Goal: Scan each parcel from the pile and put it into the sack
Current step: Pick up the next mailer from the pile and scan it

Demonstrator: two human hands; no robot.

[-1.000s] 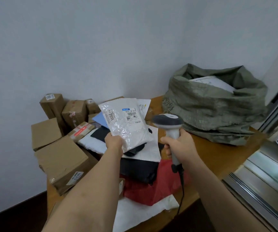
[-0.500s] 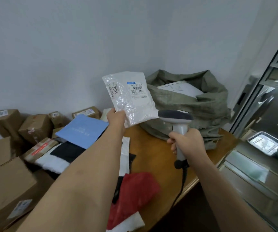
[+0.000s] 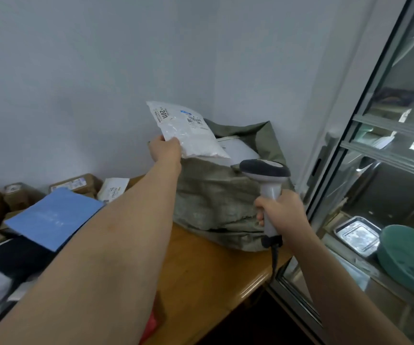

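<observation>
While a person reaches forward over a wooden table (image 3: 215, 267), the head camera looks down along both bare forearms. The left hand (image 3: 164, 150) pinches the lower corner of a white parcel (image 3: 188, 131), a flat, crinkly plastic mailer with a printed barcode label and the number 2011 on its face. That parcel hangs tilted in the air directly over the open mouth of the sack (image 3: 215, 200), its lower edge just above the rim. The sack is coarse, woven, olive-green cloth, slumped and wrinkled, standing on the far end of the table against a pale wall; another white packet (image 3: 240, 150) already lies inside it. The right hand (image 3: 281, 210) wraps fully around the grey handle of a pistol-shaped barcode scanner (image 3: 267, 175), whose dark rounded head points left, with a black cable trailing down from its base. On the left side of the table lies the pile (image 3: 26, 220): brown cardboard boxes, a smooth blue envelope, black and white soft bags. A glass-fronted cabinet (image 3: 385, 155) with a metal frame stands at the right.

Compared with half a second earlier, the parcel has travelled right and farther away, from beside the scanner head to above the sack opening, and the scanner has stayed in the same grip.
</observation>
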